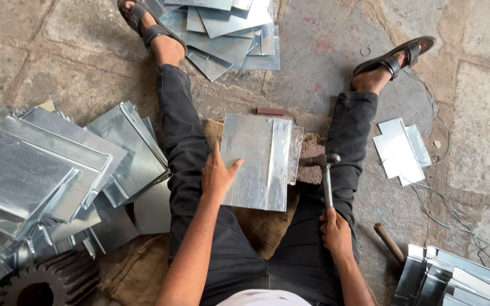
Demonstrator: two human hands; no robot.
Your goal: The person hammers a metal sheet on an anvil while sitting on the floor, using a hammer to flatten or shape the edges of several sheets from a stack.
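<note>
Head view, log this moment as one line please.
left hand: flat on metal sheet | right hand: grips hammer, head beside sheet's right edge | sheet stacks: on floor

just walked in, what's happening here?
A person sits on a stone floor with legs spread, working sheet metal. The left hand presses flat on the edge of a folded metal sheet lying on a block between the legs, over burlap sacking. The right hand grips a hammer by its handle, head beside the sheet's right edge. Stacks of similar folded sheets lie to the left, more ahead and at right. A dark gear sits lower left.
</note>
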